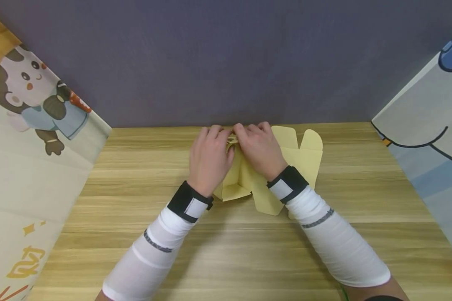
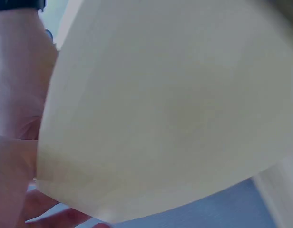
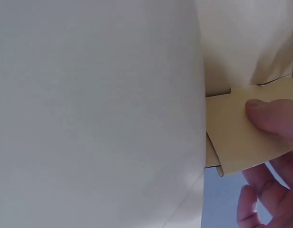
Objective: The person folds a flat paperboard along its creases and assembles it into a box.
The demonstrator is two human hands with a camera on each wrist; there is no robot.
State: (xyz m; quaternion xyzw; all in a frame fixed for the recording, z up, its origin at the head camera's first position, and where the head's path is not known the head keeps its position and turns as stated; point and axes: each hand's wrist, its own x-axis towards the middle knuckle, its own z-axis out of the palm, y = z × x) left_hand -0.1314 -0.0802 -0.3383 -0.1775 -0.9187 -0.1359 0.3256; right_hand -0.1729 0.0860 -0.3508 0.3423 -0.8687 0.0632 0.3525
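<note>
A pale yellow cardboard box, partly folded, stands near the far edge of the table with its inside facing me. My left hand grips its upper left side, and in the right wrist view that thumb lies on a folded flap with fingers behind it. My right hand holds the box's top edge beside the left, fingers bent over it. A wide lid panel with rounded tabs spreads to the right, partly under the right hand and wrist. Cardboard fills most of both wrist views, and the right fingertips are largely hidden.
The wood-grain table ends at a dark grey-blue back wall. Cartoon-printed cloths stand on the left and right sides. Black straps circle both wrists over white sleeves.
</note>
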